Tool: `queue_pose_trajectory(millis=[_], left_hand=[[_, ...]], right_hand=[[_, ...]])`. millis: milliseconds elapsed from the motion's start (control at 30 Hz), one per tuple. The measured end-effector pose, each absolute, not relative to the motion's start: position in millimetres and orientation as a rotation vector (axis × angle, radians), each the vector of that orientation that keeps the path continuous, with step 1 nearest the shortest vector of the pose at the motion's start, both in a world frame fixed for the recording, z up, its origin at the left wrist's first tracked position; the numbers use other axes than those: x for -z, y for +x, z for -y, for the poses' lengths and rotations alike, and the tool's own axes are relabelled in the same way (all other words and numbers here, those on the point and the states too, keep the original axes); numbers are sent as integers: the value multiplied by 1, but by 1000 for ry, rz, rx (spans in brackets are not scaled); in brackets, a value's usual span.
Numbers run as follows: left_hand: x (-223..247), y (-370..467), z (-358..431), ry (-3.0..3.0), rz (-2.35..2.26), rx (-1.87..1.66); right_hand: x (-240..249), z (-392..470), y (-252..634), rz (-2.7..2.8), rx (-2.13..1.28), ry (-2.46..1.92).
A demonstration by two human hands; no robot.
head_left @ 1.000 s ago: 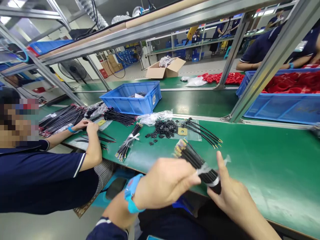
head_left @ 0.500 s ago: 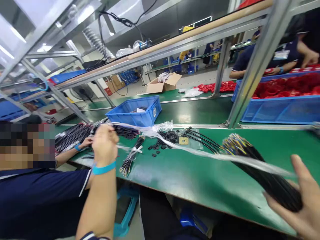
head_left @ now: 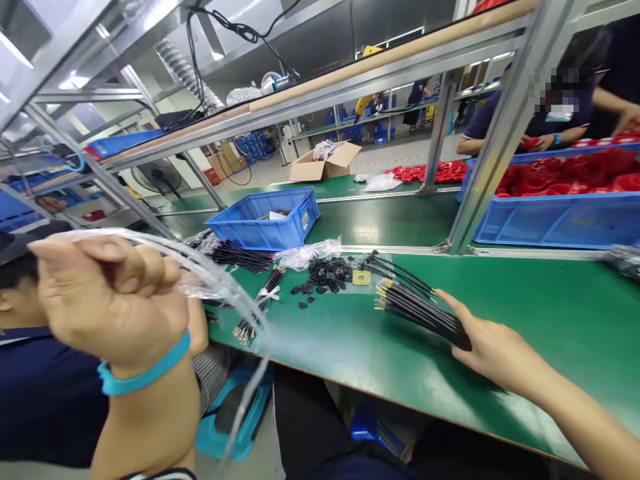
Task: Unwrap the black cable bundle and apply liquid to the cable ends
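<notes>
My left hand (head_left: 113, 300) is raised at the left, its fingers closed on a long clear plastic strip (head_left: 220, 277) that trails down to the right, its lower end blurred. My right hand (head_left: 493, 343) holds the rear end of a bundle of black cables (head_left: 423, 313) low over the green table, their yellowish tips pointing left. Between the hands lie a smaller tied cable bundle (head_left: 260, 303), a pile of small black parts (head_left: 327, 273) and a yellow square piece (head_left: 361, 277). Several loose black cables (head_left: 395, 270) lie just behind the held bundle.
A blue bin (head_left: 263, 223) stands behind the black parts, and another blue bin (head_left: 560, 217) with red pieces is at the right. Metal posts (head_left: 487, 160) rise from the table's back part. A person (head_left: 30, 373) sits close at my left; others are beyond the bench.
The clear strip no longer stretches across the cable bundle. My left hand has come nearer and moved left with it. My right hand has moved left with the bundle.
</notes>
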State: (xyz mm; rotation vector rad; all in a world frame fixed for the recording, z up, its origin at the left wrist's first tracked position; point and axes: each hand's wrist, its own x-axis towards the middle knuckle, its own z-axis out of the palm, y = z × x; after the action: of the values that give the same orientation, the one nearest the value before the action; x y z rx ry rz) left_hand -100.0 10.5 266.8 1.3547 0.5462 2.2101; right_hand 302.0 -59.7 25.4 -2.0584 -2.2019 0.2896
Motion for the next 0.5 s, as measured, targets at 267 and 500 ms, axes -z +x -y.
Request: queue_pose_trajectory(millis=[267, 500], left_hand=[[-242, -94, -16, 1580, -593, -1950], [-232, -64, -21, 1634, -530, -1713]], right_hand=[[4, 32, 290, 2616, -327, -1897], [-21, 30, 287, 2171, -230, -1383]])
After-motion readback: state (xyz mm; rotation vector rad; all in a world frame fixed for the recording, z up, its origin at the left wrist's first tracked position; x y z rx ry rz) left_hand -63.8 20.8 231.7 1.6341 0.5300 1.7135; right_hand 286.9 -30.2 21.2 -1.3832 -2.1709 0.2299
